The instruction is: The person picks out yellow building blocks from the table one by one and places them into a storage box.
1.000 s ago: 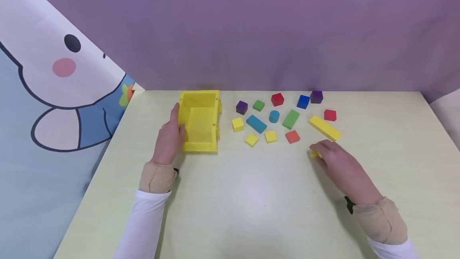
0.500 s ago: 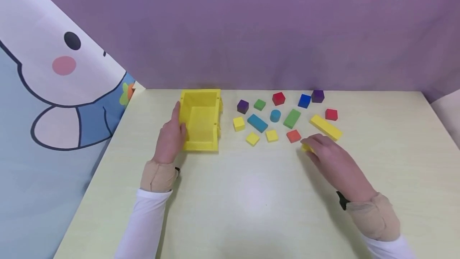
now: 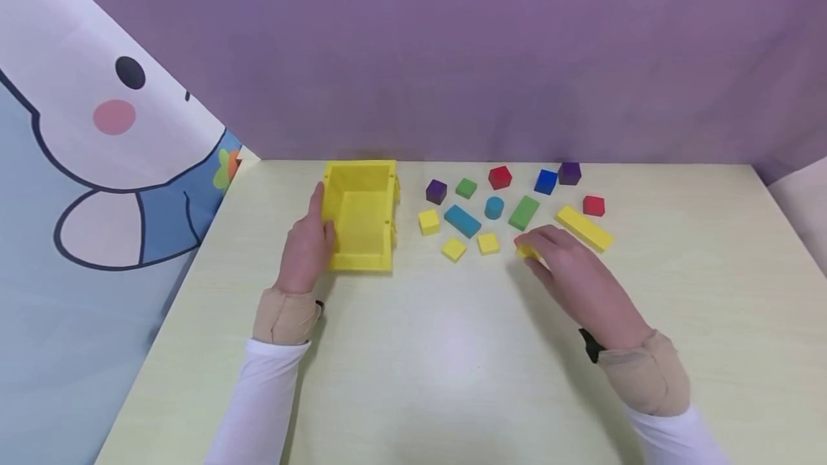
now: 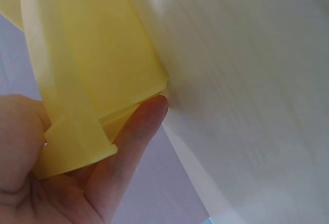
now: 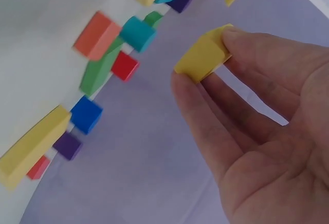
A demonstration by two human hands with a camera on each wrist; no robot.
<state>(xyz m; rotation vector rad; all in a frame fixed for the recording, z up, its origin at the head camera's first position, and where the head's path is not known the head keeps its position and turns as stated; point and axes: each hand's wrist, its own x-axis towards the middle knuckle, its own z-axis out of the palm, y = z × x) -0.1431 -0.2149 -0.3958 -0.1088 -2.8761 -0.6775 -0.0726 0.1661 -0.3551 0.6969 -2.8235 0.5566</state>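
A yellow plastic bin (image 3: 360, 263) stands on the left of the table. My left hand (image 3: 304, 250) grips its left wall, with the thumb over the rim and the fingers along the outside. Between thumb and fingertips, my right hand (image 3: 584, 285) pinches a small yellow block (image 5: 203, 55), raised off the table. The hand covers most of this block and nearly all of an orange-red block (image 5: 96, 35) in the head view. Loose yellow blocks (image 3: 488, 243) and a long blue block (image 3: 462, 221) lie between the bin and my right hand.
Farther back are a green block (image 3: 523, 213), a blue cylinder (image 3: 494, 207), a red block (image 3: 500, 177), a blue cube (image 3: 545, 181) and a purple cube (image 3: 569, 174). A long yellow block (image 3: 584, 228) lies right of them. A purple cloth (image 3: 452, 56) hangs behind the table.
My right hand has moved left with the yellow block, from below the long yellow block to over the orange-red block. The left hand and the bin stay put.
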